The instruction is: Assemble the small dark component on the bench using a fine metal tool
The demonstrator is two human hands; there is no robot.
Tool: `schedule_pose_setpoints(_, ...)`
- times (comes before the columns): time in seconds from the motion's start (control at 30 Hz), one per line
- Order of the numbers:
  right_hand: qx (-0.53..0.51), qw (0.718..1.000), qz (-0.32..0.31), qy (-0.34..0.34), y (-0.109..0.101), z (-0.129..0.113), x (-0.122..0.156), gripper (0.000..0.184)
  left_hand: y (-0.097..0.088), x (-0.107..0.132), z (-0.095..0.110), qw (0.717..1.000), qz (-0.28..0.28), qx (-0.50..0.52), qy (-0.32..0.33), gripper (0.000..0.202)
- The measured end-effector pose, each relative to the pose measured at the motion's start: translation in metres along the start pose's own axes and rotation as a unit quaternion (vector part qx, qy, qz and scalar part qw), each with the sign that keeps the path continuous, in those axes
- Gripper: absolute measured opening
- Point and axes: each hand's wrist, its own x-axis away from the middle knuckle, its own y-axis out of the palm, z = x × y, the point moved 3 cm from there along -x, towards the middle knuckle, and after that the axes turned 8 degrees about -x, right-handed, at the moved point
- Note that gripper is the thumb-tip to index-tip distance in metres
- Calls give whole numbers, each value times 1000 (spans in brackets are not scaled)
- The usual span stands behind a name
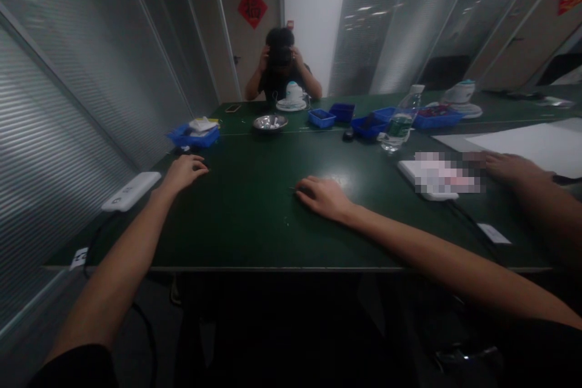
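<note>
My left hand (183, 173) rests over the left part of the dark green table (245, 218), its thumb and fingers bent toward each other. A small dark thing (204, 163) shows at those fingertips, too dim to name. Close behind that hand is a blue basket (195, 136) with white tissue (202, 126) on it. Near the middle of the table lies my right hand (325, 197), fingers curled in and thumb against them. A thin, pale sliver (292, 188) sticks out at its fingertips; what it belongs to is hidden.
White power banks or boxes with cables lie left (131, 191) and right (409, 173). Behind stand a metal bowl (270, 124), several blue baskets (322, 118), a water bottle (402, 121) and a small white fan (293, 97). Another person's hand (509, 167) is at right; one person sits opposite.
</note>
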Motion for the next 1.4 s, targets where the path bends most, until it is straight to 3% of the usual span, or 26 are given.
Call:
schedule_pose_setpoints(0.17, 2, 1000, -2, 3, -1, 0, -1, 30, -6, 0, -5, 998, 45, 31, -14, 25)
schedule_pose_setpoints(0.3, 3, 1000, -6, 8, 0, 0, -1, 29, -9, 5, -15, 993, 90, 14, -75, 28)
schedule_pose_setpoints(0.5, 5, 1000, -1, 5, 0, 0, 0, 30, -4, 9, -21, 992, 76, -12, -100, 32)
schedule_pose_setpoints(0.83, 1, 1000, -4, 2, -1, 0, 0, 30, -7, 8, -10, 994, 64, 14, -86, 33)
schedule_pose_setpoints(1.4, 5, 1000, 1, -1, 0, 1, 0, 29, -4, 8, -10, 982, 49, 94, -158, 35)
